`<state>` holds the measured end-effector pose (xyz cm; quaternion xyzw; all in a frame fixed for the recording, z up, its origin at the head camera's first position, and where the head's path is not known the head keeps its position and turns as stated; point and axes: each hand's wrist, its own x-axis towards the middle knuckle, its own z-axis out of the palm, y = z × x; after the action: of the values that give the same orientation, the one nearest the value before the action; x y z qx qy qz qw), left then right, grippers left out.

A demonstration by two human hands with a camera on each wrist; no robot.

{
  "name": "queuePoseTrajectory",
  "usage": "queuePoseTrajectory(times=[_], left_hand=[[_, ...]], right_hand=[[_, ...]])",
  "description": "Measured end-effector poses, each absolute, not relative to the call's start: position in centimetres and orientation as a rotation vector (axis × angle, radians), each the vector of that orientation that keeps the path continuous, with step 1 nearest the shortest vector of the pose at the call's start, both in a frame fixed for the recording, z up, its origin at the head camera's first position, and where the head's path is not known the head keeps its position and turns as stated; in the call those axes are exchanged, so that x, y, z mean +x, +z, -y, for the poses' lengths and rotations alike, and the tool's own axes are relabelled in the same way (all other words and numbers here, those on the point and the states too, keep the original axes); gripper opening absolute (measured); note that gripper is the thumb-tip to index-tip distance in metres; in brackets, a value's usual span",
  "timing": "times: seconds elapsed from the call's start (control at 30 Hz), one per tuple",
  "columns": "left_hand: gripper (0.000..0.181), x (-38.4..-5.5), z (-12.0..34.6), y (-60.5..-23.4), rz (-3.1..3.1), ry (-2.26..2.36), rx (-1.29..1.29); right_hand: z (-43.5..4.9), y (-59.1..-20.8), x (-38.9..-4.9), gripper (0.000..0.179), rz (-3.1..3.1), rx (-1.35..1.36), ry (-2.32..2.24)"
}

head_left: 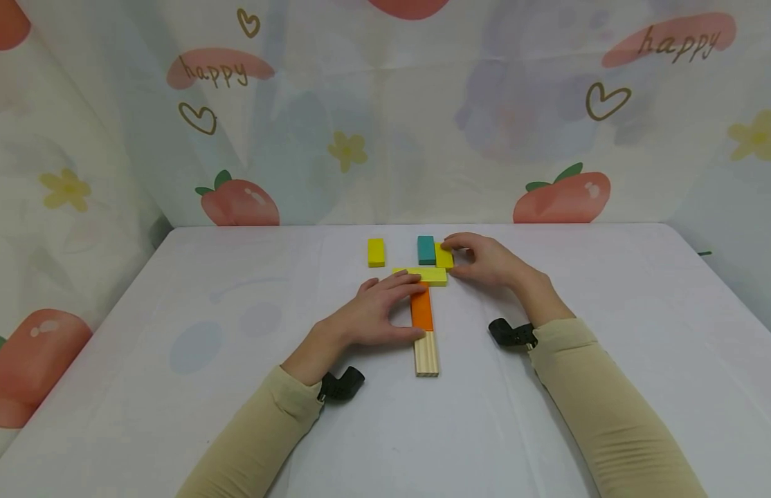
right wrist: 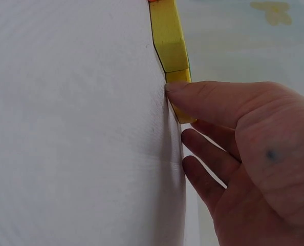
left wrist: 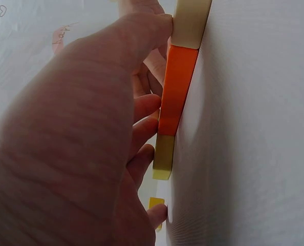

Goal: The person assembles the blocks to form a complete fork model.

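An orange block (head_left: 421, 309) lies end to end with a plain wood block (head_left: 426, 360), and a light yellow block (head_left: 433, 277) crosses its far end. My left hand (head_left: 376, 315) spans this row with fairly straight fingers. Its fingertips rest by the light yellow block, its thumb where orange and wood meet. Beyond the crosspiece stand a teal block (head_left: 425, 250) and a yellow block (head_left: 444, 257), side by side. My right hand (head_left: 490, 261) pinches that yellow block at its right side, thumb on the near end and index finger at the far end.
A second yellow block (head_left: 376, 253) is apart, to the left of the teal one. White cloth covers the table (head_left: 142, 415), and a printed curtain (head_left: 385, 124) rises behind its far edge. A black wrist camera (head_left: 343, 384) sticks out beside the left cuff.
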<state>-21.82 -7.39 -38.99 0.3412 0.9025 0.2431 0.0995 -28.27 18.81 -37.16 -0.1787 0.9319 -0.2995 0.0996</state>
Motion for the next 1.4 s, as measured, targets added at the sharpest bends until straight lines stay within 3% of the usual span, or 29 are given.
queuePoseTrajectory(times=[1.4], left_hand=[[0.07, -21.8, 7.5, -39.1, -2.669, 0.714, 1.016]], right_hand=[[-17.8, -36.0, -29.8, 0.053, -2.766, -0.588, -0.999]])
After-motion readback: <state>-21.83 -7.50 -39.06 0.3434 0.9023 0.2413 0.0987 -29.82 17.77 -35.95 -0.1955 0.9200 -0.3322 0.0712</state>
